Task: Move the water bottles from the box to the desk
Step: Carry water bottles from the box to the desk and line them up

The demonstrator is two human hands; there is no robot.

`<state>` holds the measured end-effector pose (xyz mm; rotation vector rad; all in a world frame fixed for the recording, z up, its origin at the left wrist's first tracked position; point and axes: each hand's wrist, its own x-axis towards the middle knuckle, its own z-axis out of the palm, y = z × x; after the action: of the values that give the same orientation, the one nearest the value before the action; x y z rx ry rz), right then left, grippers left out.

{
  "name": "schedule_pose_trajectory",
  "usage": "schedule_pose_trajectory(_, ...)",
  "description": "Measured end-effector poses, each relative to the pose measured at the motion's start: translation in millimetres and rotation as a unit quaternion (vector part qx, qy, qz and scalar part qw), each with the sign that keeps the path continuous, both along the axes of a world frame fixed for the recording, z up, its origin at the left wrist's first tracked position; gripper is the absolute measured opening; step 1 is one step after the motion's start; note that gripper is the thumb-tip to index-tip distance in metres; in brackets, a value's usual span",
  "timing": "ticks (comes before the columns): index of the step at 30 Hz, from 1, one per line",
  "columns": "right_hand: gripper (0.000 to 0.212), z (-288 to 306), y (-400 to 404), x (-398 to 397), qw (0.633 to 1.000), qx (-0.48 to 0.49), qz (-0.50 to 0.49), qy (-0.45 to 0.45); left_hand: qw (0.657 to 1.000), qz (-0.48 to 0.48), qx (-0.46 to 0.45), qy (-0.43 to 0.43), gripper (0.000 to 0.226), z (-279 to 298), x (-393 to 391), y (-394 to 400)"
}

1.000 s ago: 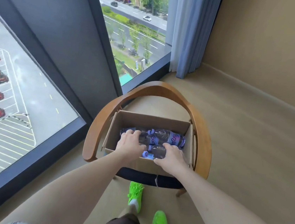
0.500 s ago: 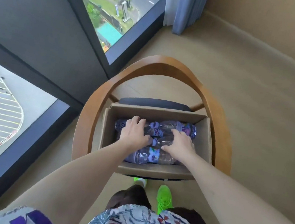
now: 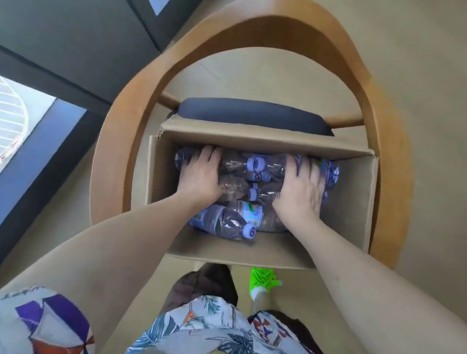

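Several clear plastic water bottles (image 3: 235, 223) with pale purple caps and purple-and-white labels are seen lying on their sides in an open cardboard box (image 3: 364, 203), packed toward its far and left part; an exact count cannot be made, since some are covered by the hands. The box is rectangular, plain brown, with matte walls, and is set on the dark padded seat (image 3: 252, 114) of a wooden armchair (image 3: 119, 146), whose smooth curved backrest forms a loop around it. The left hand (image 3: 202, 174) is laid over the bottles at the left, fingers curled down over the far row. The right hand (image 3: 300, 189) is laid over the bottles at the right, fingers spread and bent over them; whether any bottle is gripped cannot be told. A beige floor (image 3: 440, 84), a dark-framed window (image 3: 13, 128), a neon green shoe (image 3: 263, 279) and a patterned shirt (image 3: 222, 341) with leaf and umbrella prints are also in view.
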<state>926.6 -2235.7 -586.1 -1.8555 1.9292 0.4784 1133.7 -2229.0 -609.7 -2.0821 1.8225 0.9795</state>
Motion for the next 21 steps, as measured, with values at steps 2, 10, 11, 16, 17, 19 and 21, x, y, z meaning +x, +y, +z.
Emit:
schedule_pose_trajectory(2,0.096,-8.6,1.1,4.0,1.000,-0.008,-0.005,0.005,1.000,-0.012,-0.013,-0.016,0.088,-7.0,-2.9,4.9)
schedule_pose_trajectory(10,0.079,-26.0,3.5,-3.7,0.997,-0.040,0.031,0.060,0.993,-0.061,-0.060,-0.078,0.079,-21.4,-8.0,1.4)
schedule_pose_trajectory(11,0.077,-27.2,3.2,-6.6,0.997,-0.048,0.034,0.057,0.992,-0.067,-0.067,-0.079,0.078,-22.2,-6.5,1.7)
schedule_pose_trajectory(16,0.087,-33.3,-4.6,-12.3,0.996,-0.018,0.063,0.063,0.991,-0.075,-0.082,-0.073,0.074,-24.4,-5.2,1.3)
schedule_pose_trajectory(17,0.086,-34.9,-5.6,-12.8,0.996,-0.014,0.066,0.058,0.992,-0.066,-0.081,-0.068,0.071,-24.5,-5.5,1.5)
schedule_pose_trajectory(19,0.084,-36.6,-8.7,-14.3,0.996,-0.006,0.069,0.049,0.994,-0.048,-0.085,-0.057,0.064,-24.9,-4.5,2.9)
schedule_pose_trajectory(21,0.082,-36.2,-13.0,-16.0,0.996,-0.002,0.076,0.053,0.994,-0.036,-0.095,-0.047,0.063,-26.4,-2.2,4.6)
